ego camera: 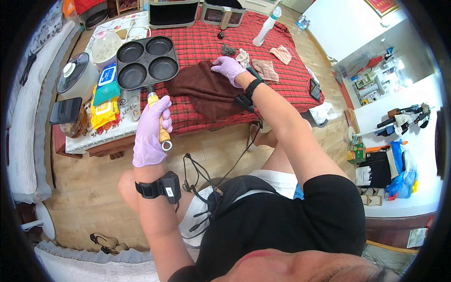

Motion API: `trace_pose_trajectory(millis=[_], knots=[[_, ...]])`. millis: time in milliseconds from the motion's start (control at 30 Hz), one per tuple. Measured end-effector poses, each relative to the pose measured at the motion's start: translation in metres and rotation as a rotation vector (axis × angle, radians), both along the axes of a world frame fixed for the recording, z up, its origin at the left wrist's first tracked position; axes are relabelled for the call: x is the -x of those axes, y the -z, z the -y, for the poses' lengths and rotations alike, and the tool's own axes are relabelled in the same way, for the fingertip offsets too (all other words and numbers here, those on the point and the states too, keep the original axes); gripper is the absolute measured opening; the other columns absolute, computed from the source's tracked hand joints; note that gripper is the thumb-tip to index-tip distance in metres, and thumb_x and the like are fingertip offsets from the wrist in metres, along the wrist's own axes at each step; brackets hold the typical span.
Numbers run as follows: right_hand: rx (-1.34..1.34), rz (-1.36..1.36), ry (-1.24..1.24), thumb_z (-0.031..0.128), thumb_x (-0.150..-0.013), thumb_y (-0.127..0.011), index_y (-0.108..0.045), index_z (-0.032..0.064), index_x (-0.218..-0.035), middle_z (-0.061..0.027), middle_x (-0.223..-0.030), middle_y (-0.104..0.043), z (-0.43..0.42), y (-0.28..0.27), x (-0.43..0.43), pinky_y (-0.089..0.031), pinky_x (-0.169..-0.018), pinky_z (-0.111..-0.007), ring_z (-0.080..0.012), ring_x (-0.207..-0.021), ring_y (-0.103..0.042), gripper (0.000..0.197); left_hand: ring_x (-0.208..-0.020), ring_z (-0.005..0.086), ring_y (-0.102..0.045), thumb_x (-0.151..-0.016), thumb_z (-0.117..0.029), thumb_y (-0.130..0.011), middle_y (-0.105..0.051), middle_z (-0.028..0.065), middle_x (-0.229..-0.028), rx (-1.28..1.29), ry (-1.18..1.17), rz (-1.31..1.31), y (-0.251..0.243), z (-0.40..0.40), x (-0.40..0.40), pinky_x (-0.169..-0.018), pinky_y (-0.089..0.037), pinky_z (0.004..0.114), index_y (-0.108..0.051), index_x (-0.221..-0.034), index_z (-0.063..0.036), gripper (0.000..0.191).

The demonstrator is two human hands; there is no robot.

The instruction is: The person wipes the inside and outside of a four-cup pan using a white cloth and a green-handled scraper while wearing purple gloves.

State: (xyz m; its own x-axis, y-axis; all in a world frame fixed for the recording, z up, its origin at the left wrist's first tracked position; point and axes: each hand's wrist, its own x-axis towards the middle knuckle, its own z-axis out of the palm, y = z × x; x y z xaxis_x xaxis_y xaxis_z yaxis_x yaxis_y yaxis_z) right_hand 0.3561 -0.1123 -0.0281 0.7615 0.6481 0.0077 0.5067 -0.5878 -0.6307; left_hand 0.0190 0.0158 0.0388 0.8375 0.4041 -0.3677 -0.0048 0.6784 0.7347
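My left hand (151,130), in a thin lilac glove, is closed around the wooden handle of a black four-cup frying pan (148,62). The pan is held with its cups facing up, over the left part of the table. My right hand (229,70), gloved the same way, rests on a crumpled dark brown cloth (208,90); its fingertips are curled at the cloth's upper edge, and whether they pinch it I cannot tell. A grey scouring pad (228,50) and a whitish crumpled cloth (243,58) lie just beyond it, with a pink patterned cloth (266,69) to the right.
Two air fryer parts (173,14) stand at the back, near a spray bottle (266,27). Left are a glass-lidded pot (72,75), wipes packs (105,112), a phone (66,110) and a whitish container (105,47). Another phone (314,89) lies at the right edge. Cables hang before my lap.
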Motion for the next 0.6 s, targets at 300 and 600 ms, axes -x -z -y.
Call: trace_pose_trajectory(millis=[300,600], knots=[[-0.256,-0.108,0.480,0.018,-0.084,-0.064,-0.068,0.0053,-0.094,-0.0134,-0.085,-0.071,0.022,-0.011,-0.054,-0.055,-0.074,-0.039,-0.0279,-0.076,-0.069,0.017,-0.047,0.0067,-0.045,-0.091,-0.025,-0.071,-0.050,-0.0033,-0.063,0.020,0.019,0.012,-0.002,0.006,-0.009,-0.043,-0.038,0.024,-0.054,-0.095,-0.0080,0.024],[0.099,0.253,-0.281,0.052,-0.085,-0.065,-0.067,0.0075,-0.089,-0.0157,-0.093,-0.068,0.047,-0.055,0.120,-0.052,-0.077,-0.045,-0.0369,-0.084,-0.065,0.045,-0.044,0.0072,-0.044,-0.092,-0.024,-0.070,-0.049,-0.0034,-0.061,-0.005,0.006,-0.012,0.005,-0.002,-0.007,-0.041,-0.037,0.024,-0.054,-0.095,-0.0085,0.023]])
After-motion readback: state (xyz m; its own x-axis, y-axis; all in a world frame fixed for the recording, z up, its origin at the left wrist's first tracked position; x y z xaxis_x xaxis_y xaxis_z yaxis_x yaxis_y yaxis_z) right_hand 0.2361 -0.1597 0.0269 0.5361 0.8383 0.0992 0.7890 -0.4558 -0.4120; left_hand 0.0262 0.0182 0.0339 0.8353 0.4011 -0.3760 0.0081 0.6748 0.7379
